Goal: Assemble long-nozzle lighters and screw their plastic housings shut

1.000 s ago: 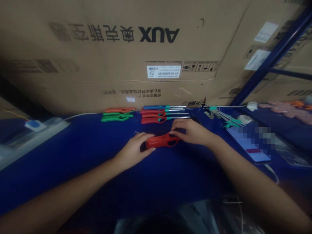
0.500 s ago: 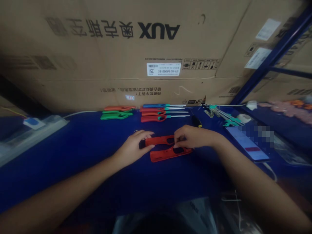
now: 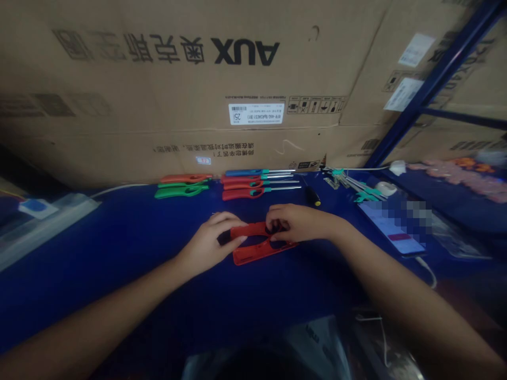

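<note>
Two red lighter handle halves lie side by side on the blue table. My left hand [image 3: 209, 240] holds the left end of the farther handle half [image 3: 249, 230], thumb on the near side and fingers on the far side. My right hand [image 3: 297, 221] is closed in a pinch over the right end of that half, around its trigger opening. What its fingertips hold, if anything, is hidden. Nearer to me rests the other handle half [image 3: 251, 255], apart from my left thumb, its right end partly under my right hand.
Behind my hands lie red lighters [image 3: 243, 194], a blue lighter [image 3: 243, 172] and green handles [image 3: 180, 191]. A black screwdriver [image 3: 312, 196], metal lighter rods [image 3: 354, 184] and a phone [image 3: 392, 229] are to the right. A power strip [image 3: 67, 214] sits left; a cardboard box [image 3: 178, 116] stands behind.
My right hand has shifted left along the farther handle half, and its fingers now cover more of the trigger opening. The whole view has moved slightly. My left hand keeps its hold.
</note>
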Motion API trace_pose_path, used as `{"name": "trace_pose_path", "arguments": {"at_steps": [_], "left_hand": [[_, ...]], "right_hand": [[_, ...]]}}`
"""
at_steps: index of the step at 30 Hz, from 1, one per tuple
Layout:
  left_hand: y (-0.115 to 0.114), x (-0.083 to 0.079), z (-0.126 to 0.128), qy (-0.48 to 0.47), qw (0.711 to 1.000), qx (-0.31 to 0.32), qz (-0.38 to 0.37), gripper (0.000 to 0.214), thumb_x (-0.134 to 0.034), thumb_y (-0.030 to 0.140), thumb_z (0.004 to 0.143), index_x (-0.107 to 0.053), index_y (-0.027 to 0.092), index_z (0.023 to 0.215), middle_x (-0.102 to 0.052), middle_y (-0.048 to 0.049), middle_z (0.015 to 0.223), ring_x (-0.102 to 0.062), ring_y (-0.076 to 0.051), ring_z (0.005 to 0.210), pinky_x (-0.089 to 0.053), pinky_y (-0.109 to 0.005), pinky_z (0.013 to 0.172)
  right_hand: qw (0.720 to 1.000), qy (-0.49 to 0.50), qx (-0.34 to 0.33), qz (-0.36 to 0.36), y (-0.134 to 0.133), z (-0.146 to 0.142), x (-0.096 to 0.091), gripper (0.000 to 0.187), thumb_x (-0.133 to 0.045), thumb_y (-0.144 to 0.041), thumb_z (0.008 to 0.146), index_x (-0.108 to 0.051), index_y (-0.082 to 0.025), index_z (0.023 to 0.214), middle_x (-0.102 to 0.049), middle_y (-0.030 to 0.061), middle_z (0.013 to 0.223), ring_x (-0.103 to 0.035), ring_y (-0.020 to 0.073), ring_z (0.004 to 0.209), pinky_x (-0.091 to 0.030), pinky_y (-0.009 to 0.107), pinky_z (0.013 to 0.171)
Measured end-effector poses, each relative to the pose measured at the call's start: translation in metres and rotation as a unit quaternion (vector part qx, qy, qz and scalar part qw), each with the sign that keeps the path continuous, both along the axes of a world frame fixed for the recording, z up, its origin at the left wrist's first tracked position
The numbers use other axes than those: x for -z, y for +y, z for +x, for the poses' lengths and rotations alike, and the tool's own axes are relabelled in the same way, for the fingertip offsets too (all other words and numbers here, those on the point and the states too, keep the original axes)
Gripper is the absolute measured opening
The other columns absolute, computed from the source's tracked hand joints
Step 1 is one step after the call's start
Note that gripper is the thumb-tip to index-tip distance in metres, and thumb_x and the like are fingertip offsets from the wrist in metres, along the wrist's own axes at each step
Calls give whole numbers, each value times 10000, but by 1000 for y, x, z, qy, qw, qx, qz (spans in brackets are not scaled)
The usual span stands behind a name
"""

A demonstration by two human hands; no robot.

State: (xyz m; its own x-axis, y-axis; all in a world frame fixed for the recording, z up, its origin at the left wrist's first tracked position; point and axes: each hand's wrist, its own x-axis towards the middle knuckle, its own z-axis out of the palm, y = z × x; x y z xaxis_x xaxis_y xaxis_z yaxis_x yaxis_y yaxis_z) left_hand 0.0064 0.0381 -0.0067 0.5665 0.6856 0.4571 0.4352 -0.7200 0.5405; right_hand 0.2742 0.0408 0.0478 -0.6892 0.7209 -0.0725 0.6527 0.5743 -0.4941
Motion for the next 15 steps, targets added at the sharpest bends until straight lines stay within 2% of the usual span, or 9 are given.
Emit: {"name": "trace_pose_path", "arguments": {"at_steps": [3, 6, 10, 15], "left_hand": [[-6, -5, 1, 35, 999, 26, 25, 212, -642, 271, 922, -709, 249, 1121, -697, -62, 1125, -637, -229, 1062, -499, -410, 967], [-9, -8, 0, 82, 995, 59, 26, 283, -621, 228, 914, -689, 274, 1185, -710, -50, 1138, -638, -230, 1063, -491, -413, 959], [-5, -7, -3, 95, 994, 57, 22, 303, -614, 191, 904, -689, 273, 1186, -724, -37, 1124, -639, -224, 1052, -494, -396, 944], [-3, -8, -4, 102, 993, 46, 25, 209, -599, 224, 937, -726, 262, 1099, -733, -33, 1035, -650, -212, 974, -500, -383, 906]], "right_hand": [[1000, 0, -14, 1, 1, -1, 1, 52, -710, -190, 871, -672, -154, 874, -598, 9, 878, -549, 97, 702, -404, 222, 632], [1000, 0, -14, 13, 1, -1, 1, 55, -713, -186, 870, -676, -148, 854, -600, 7, 855, -543, 88, 675, -395, 217, 616], [999, -3, -17, 37, 2, -1, 3, 54, -717, -190, 862, -689, -151, 885, -625, 7, 853, -556, 87, 679, -374, 214, 601], [995, 5, -42, 90, 3, 0, 6, 56, -710, -220, 873, -734, -173, 890, -651, 6, 841, -578, 93, 691, -361, 221, 608]]}}
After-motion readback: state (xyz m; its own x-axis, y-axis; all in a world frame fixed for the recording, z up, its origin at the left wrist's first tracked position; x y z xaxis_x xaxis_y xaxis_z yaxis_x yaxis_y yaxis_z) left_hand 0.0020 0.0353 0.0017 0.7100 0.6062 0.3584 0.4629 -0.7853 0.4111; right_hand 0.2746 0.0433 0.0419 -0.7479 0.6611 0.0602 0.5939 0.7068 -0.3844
